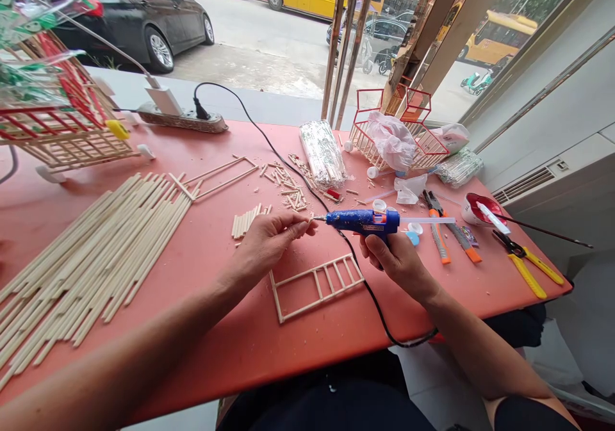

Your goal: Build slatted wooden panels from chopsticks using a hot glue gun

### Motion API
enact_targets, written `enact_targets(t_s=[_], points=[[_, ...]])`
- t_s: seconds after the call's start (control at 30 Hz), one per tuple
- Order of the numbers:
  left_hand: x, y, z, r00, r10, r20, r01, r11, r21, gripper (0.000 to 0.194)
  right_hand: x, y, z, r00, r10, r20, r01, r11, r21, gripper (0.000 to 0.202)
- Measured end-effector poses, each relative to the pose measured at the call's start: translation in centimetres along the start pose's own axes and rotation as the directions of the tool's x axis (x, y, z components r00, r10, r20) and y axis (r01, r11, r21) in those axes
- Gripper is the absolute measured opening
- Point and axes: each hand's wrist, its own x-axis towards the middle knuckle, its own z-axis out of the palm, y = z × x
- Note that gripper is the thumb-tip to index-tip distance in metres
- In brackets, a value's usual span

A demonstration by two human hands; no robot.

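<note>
My right hand (396, 261) is wrapped round the handle of a blue glue gun (360, 220), with a clear glue stick (427, 220) poking out of its back. The nozzle points left and meets the fingertips of my left hand (273, 242), which are pinched together; what they hold is too small to make out. Below both hands, a ladder-like wooden frame (314, 303) with several rungs lies flat on the red table (230, 360). Short wooden pieces (246, 222) are lined up just behind my left hand.
Long wooden sticks (96, 258) cover the left. A black cord (259, 127) crosses the middle. Pliers (528, 264), cutters (439, 235) and a red-lined cup (480, 211) are at right. Stick-built carts (72, 149) stand at the back left and back right. A power strip (182, 120) lies behind.
</note>
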Motion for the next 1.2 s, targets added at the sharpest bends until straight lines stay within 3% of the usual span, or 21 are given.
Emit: enact_targets(t_s=[0.33,0.6,0.83,1.03,1.2], points=[[0.0,-0.3,-0.3,1.0,-0.011,0.017,0.011,1.0,0.023,0.025,0.1,-0.2,0.0,0.999,-0.035,-0.008,0.035,0.999,-0.033,0.067],[0.1,0.4,-0.5,0.987,-0.147,-0.067,0.144,0.989,-0.04,0.039,0.0,0.1,-0.2,0.998,-0.068,-0.002,0.068,0.998,0.007,0.066],[-0.1,0.8,-0.4,0.996,-0.093,-0.014,0.093,0.995,-0.031,0.034,0.1,0.1,-0.2,0.997,-0.076,-0.015,0.076,0.997,0.011,0.068],[0.3,0.6,-0.5,0.983,-0.167,-0.079,0.143,0.959,-0.245,0.045,0.3,0.5,-0.2,0.997,-0.067,-0.048,0.065,0.997,-0.05,0.069],[0.5,0.4,-0.6,0.985,-0.164,-0.046,0.133,0.912,-0.387,0.048,0.2,0.6,-0.1,0.997,-0.071,-0.042,0.069,0.996,-0.052,0.069]])
